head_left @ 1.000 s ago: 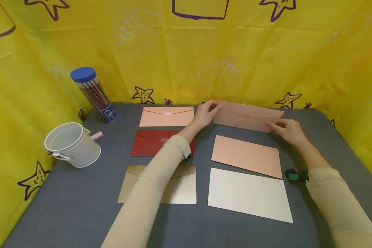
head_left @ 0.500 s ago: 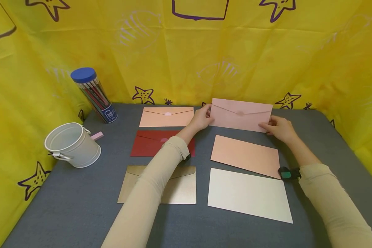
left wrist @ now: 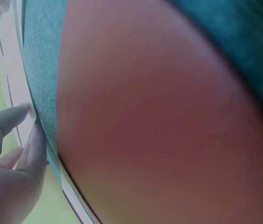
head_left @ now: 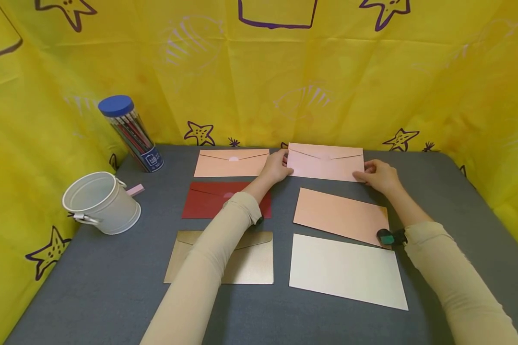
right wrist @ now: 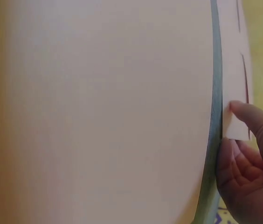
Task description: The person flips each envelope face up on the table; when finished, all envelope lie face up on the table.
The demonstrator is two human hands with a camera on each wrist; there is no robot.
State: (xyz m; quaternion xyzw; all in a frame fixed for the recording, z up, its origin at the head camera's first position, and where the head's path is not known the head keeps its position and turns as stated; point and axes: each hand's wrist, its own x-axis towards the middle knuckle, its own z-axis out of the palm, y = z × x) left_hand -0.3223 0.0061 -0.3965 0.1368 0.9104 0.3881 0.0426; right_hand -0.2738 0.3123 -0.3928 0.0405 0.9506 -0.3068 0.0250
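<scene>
A light pink envelope (head_left: 325, 163) is held between both hands at the back of the table, its flap and round seal facing up. My left hand (head_left: 277, 167) pinches its left end, thumb in front and fingers behind, as the left wrist view also shows. At the other end my right hand (head_left: 381, 178) grips the lower right corner; in the right wrist view its thumb presses the face and the fingers (right wrist: 227, 161) curl beneath. Below lie a plain peach envelope (head_left: 341, 213) and a cream envelope (head_left: 345, 270), both without visible flaps.
On the left stand a peach envelope (head_left: 229, 167), a red envelope (head_left: 203, 201) partly under my left arm, and a gold envelope (head_left: 254, 261). Farther left are a white bucket (head_left: 112, 206), a pink stick (head_left: 135, 190) and a blue-lidded tube of pencils (head_left: 131, 132). Yellow cloth hangs behind.
The held envelope has turned from its plain face to its flap side, then shifted left and lowered toward the table. Both hands moved left with it, the right one more.
</scene>
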